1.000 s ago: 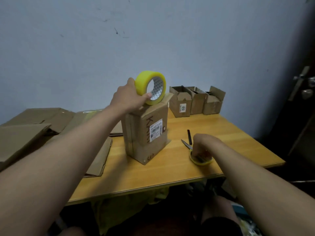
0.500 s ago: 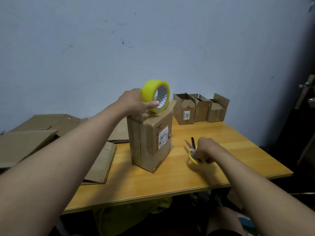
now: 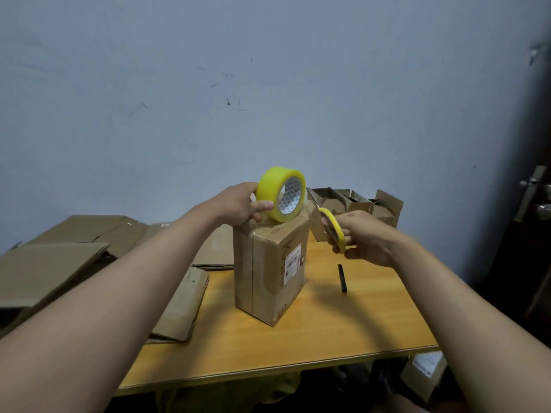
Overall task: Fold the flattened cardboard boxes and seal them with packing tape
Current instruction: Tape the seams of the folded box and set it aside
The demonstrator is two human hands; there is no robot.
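One wooden table [image 3: 343,332], flat cardboard sheets [image 3: 59,263] on its left side, tall cardboard box [image 3: 268,272] standing in the middle, left hand [image 3: 238,204] gripping yellow tape roll [image 3: 281,198] on the box top, right hand [image 3: 366,236] gripping yellow scissors [image 3: 334,228] just beside the box.

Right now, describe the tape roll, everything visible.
The tape roll is a wide ring of translucent yellow tape on a core with a patterned white inside. It stands on edge on the top of the upright cardboard box, hole facing the camera's right. The left hand grips its left side, thumb on the outer band.
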